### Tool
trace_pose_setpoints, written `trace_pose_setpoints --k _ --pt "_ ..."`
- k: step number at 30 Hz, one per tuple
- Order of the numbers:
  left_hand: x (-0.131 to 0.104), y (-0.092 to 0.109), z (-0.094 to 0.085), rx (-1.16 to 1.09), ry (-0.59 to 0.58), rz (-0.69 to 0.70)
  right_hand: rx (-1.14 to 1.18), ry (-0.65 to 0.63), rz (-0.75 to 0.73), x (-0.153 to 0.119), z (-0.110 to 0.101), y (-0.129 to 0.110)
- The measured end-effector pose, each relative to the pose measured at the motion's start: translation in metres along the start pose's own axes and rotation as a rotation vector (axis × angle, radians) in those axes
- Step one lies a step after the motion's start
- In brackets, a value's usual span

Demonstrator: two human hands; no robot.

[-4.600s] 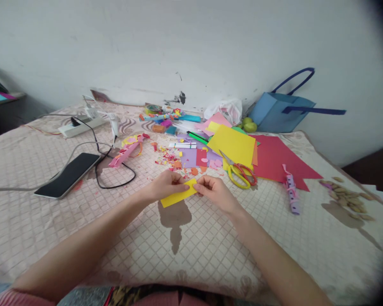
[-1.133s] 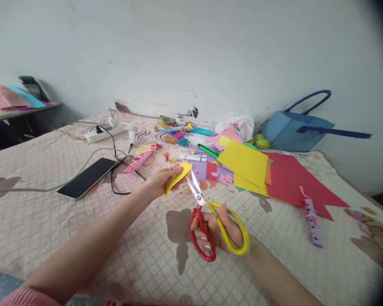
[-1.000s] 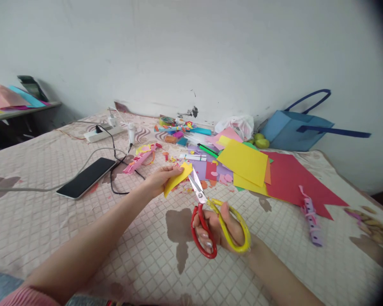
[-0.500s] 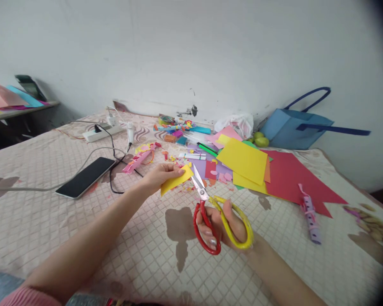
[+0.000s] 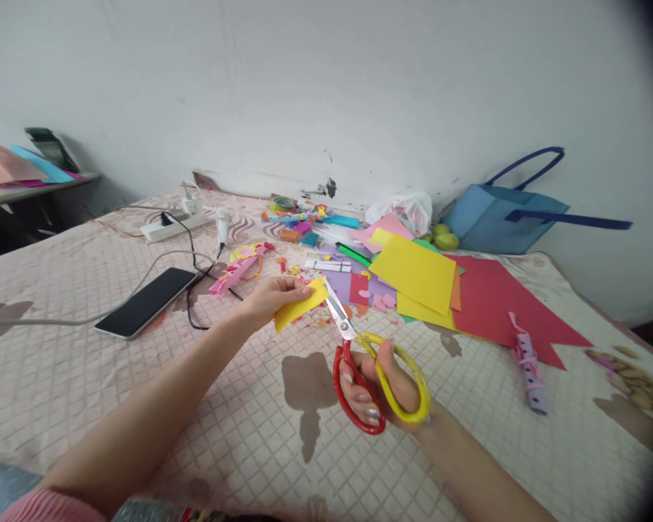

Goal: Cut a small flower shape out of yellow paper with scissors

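Observation:
A small piece of yellow paper [image 5: 294, 310] is pinched between the thumb and fingers of my left hand [image 5: 276, 299]. My right hand [image 5: 384, 388] is wrapped round the handles of a pair of scissors [image 5: 347, 332], one loop red and the other yellow. Its blades point up and left, with their tips at the right corner of the yellow paper. Only a narrow gap shows between the blades. Behind the blades lie paper scraps and a red paper piece [image 5: 358, 288] on a purple sheet [image 5: 334, 283].
Yellow sheets [image 5: 413, 272] and a large red sheet [image 5: 500, 301] lie to the right, near a rolled purple paper tube [image 5: 531, 373]. A blue bag [image 5: 500, 217] stands by the wall. Left are a phone [image 5: 146, 303], cables and a power strip [image 5: 174, 226].
The scissor blades have closed somewhat, and the red handle has swung right toward the yellow one. My left hand with the paper has barely moved.

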State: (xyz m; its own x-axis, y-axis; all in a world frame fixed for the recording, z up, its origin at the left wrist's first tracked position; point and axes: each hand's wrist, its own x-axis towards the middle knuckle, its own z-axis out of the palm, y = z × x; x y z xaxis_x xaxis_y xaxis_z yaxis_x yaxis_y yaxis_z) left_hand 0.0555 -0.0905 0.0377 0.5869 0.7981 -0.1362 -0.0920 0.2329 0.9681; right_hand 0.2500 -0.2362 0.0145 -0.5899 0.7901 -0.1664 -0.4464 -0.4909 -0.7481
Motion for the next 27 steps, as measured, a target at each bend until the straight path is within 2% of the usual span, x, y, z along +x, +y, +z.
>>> trace_pose_setpoints --k 17,27 --pt "0.0000 0.0035 -0.0034 0.013 -0.015 -0.004 -0.014 0.012 0.000 0.0020 0.0016 0.0062" --pt "-0.0022 0.0041 -0.0005 0.082 -0.019 0.013 0.068 -0.053 -0.007 0.0019 -0.0026 0.0094"
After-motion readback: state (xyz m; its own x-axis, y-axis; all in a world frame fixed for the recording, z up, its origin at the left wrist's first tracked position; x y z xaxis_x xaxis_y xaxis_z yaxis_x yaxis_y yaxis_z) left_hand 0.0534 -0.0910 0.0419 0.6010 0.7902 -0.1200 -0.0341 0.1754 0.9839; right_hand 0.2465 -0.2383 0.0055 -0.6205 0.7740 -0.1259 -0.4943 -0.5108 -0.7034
